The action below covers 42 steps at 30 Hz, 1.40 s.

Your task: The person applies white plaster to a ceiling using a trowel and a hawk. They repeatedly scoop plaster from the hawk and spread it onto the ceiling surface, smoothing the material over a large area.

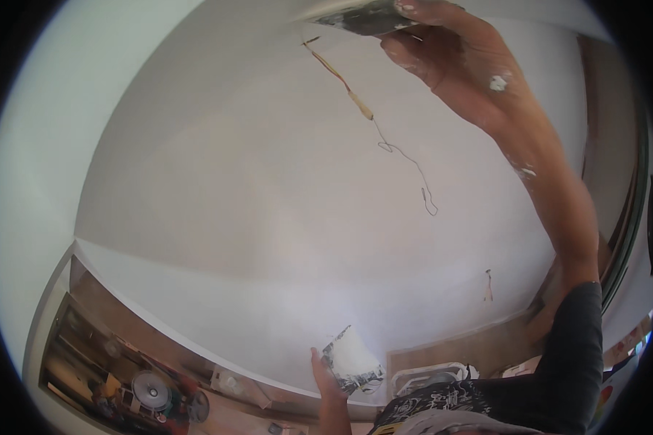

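Raised at the top, my right hand (450,65), smeared with white filler, grips a wide, dark putty knife (359,18) held at a pale plastered surface (232,159). Low in the picture, my left hand (328,380) holds a square board or blade (352,359) loaded with white paste. Left of the raised knife, yellowish wires (330,69) come out of the surface, with a pale sleeve and a thin looping dark wire (406,156) hanging from them.
A second short wire (488,283) sticks out at lower right. A pale edge (43,319) borders an opening at lower left, where a fan (152,391) and assorted items show. A white moulded object (421,373) is behind my body; dark strips (624,232) run along the right.
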Motion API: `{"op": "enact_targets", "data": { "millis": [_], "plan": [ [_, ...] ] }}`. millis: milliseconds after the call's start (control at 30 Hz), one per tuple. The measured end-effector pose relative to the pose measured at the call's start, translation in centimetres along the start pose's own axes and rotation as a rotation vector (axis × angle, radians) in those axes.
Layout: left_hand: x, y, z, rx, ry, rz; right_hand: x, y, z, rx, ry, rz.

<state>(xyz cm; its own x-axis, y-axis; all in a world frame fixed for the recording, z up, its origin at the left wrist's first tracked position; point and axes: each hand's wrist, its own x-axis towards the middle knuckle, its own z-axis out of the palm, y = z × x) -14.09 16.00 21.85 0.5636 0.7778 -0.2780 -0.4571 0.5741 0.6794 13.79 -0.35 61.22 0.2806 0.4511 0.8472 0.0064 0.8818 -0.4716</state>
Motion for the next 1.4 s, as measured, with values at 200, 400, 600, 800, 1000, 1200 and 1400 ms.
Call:
{"op": "enact_targets", "data": {
  "millis": [200,400,600,800,1000,1200,1400],
  "plan": [
    [-1.2,0.4,1.2,0.095,-0.055,0.024,-3.5,-4.3,2.4,0.145,-0.283,-0.03],
    [-0.7,-0.1,2.1,0.126,-0.176,0.017,-5.0,-6.4,2.6,0.194,-0.231,-0.098],
    [0.1,-0.4,4.9,0.138,-0.284,-0.063,-6.3,-9.0,0.9,0.449,-0.365,0.125],
    [1.2,-1.4,7.6,0.218,-0.138,0.027,-14.0,-3.4,-4.8,0.243,0.13,0.066],
    [3.6,-2.6,12.1,0.089,-0.218,-0.069,-26.0,6.6,-4.5,-1.057,-0.025,0.192],
    [5.3,-3.0,12.4,0.101,-0.28,-0.121,-29.7,12.1,-3.4,-1.495,-0.367,-0.029],
    [0.9,-0.3,15.2,0.266,-0.07,0.103,-26.4,11.0,-9.6,-1.037,-0.061,0.236]
  ]
}}
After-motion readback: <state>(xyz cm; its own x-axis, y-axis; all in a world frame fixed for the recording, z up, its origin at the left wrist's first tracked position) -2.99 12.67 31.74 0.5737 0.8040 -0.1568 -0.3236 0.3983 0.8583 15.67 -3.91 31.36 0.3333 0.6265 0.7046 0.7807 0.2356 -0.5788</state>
